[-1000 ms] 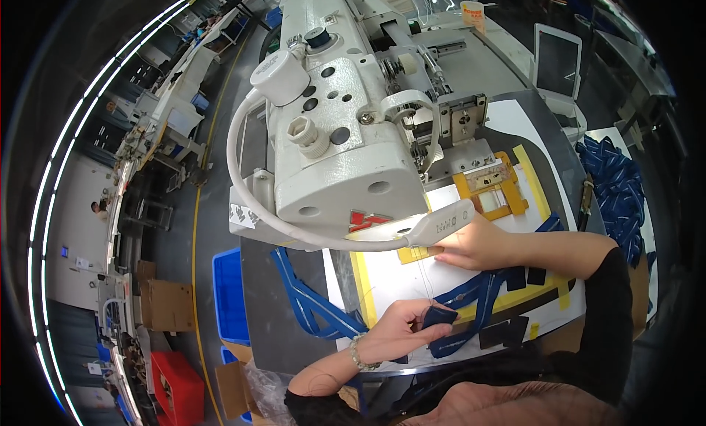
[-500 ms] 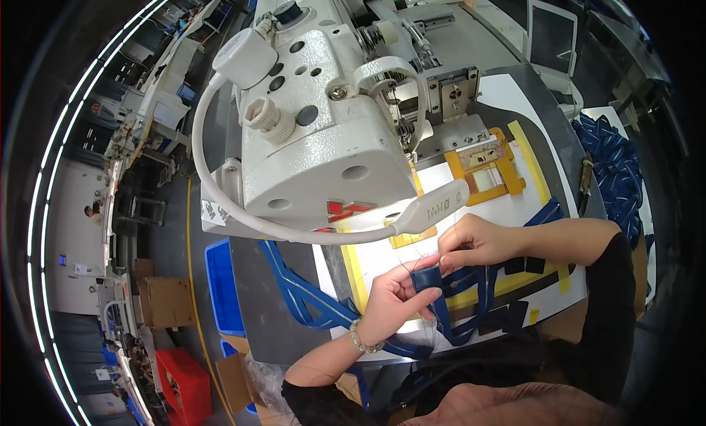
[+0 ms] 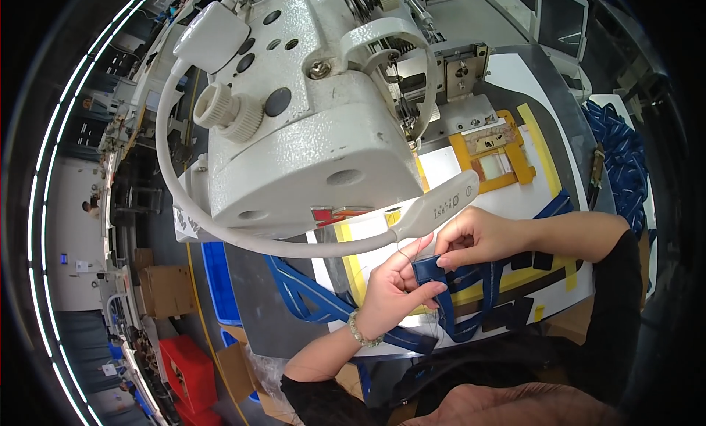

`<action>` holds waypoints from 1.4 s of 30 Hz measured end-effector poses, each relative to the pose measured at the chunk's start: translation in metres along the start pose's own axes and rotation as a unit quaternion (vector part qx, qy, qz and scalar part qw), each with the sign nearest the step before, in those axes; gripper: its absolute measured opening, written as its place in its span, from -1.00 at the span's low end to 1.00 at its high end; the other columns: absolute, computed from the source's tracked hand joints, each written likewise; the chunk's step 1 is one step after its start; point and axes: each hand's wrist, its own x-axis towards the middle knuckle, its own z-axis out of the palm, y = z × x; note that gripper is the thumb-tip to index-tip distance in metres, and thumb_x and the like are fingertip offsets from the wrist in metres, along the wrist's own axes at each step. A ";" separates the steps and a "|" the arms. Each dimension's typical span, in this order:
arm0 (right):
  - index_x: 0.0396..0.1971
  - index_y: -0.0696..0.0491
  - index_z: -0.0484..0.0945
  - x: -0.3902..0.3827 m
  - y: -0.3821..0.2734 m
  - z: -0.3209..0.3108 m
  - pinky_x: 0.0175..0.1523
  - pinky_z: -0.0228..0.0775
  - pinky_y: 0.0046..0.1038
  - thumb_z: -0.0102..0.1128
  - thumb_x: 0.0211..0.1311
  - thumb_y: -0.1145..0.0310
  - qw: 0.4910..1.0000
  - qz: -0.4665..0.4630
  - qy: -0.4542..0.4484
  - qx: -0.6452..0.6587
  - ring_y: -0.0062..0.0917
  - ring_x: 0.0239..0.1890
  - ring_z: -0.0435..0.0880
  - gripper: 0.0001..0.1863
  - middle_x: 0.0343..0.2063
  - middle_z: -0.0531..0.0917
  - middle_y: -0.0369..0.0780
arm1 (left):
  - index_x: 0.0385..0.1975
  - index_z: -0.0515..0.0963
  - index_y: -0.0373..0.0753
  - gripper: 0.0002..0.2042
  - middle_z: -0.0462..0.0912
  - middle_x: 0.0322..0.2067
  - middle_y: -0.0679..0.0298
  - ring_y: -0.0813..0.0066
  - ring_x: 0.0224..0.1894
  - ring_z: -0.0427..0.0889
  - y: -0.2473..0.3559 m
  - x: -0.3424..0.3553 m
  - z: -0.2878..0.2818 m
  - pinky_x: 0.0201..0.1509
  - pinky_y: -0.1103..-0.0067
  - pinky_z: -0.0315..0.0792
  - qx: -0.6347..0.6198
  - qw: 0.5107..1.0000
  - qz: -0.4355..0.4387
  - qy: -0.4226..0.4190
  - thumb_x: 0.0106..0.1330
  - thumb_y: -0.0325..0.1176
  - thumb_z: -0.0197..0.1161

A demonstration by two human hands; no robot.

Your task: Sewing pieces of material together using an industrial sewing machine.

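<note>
White sewing machine (image 3: 316, 143), red-marked, stands beyond the hands; left of them, a red bin (image 3: 190, 373) and blue bin (image 3: 218, 285), contents unclear. The lamp (image 3: 439, 205) just beyond the hands bears dark print. Left hand (image 3: 396, 290) and right hand (image 3: 476, 239), together now, pinch a blue strap (image 3: 446, 302) between them; earlier the right was farther forward.

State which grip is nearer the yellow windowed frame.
Right. The right grip is below the yellow windowed frame in the picture, apart from it; the left grip is farther off, lower and leftward.
</note>
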 end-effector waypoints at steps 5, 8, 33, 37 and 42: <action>-0.41 0.19 0.57 -0.001 -0.001 -0.001 -0.40 0.31 -0.76 0.16 0.23 0.37 0.999 0.023 0.008 0.032 -0.86 -0.50 0.48 -0.82 -0.56 0.59 -0.35 | 0.29 0.04 -0.30 -0.28 0.56 -0.16 0.16 0.57 -0.26 0.60 0.000 0.001 -0.002 -0.30 0.65 0.60 -0.001 1.000 0.001 -0.002 0.11 -0.74 0.18; -0.42 0.19 0.57 -0.001 -0.001 -0.002 -0.41 0.30 -0.76 0.16 0.23 0.38 0.999 0.027 0.010 0.044 -0.87 -0.50 0.48 -0.83 -0.57 0.58 -0.36 | 0.30 0.02 -0.30 -0.26 0.56 -0.17 0.16 0.59 -0.27 0.59 -0.001 0.000 -0.005 -0.25 0.65 0.58 0.049 0.999 0.015 -0.014 0.10 -0.73 0.20; -0.49 0.15 0.56 -0.001 -0.002 -0.007 -0.47 0.23 -0.73 0.09 0.27 0.32 1.000 0.024 0.000 0.016 -0.82 -0.57 0.42 -0.77 -0.66 0.51 -0.38 | 0.31 0.01 -0.33 -0.27 0.55 -0.52 0.35 0.68 -0.45 0.58 0.005 -0.003 -0.007 -0.26 0.71 0.51 0.146 0.988 0.049 -0.008 0.12 -0.71 0.17; -0.51 0.14 0.56 -0.001 -0.004 -0.007 -0.47 0.24 -0.72 0.08 0.28 0.30 0.999 0.025 0.001 0.022 -0.82 -0.58 0.42 -0.75 -0.66 0.51 -0.38 | 0.30 0.02 -0.34 -0.27 0.51 -0.60 0.38 0.69 -0.49 0.57 0.005 -0.003 -0.008 -0.27 0.71 0.51 0.173 0.983 0.060 0.000 0.11 -0.70 0.18; -0.52 0.13 0.55 -0.002 -0.005 -0.009 -0.47 0.21 -0.71 0.03 0.29 0.29 1.000 0.009 0.004 -0.027 -0.80 -0.59 0.40 -0.73 -0.66 0.50 -0.39 | 0.30 0.02 -0.35 -0.27 0.52 -0.61 0.37 0.67 -0.51 0.59 0.008 -0.003 -0.006 -0.28 0.72 0.50 0.171 0.984 0.053 0.003 0.10 -0.70 0.19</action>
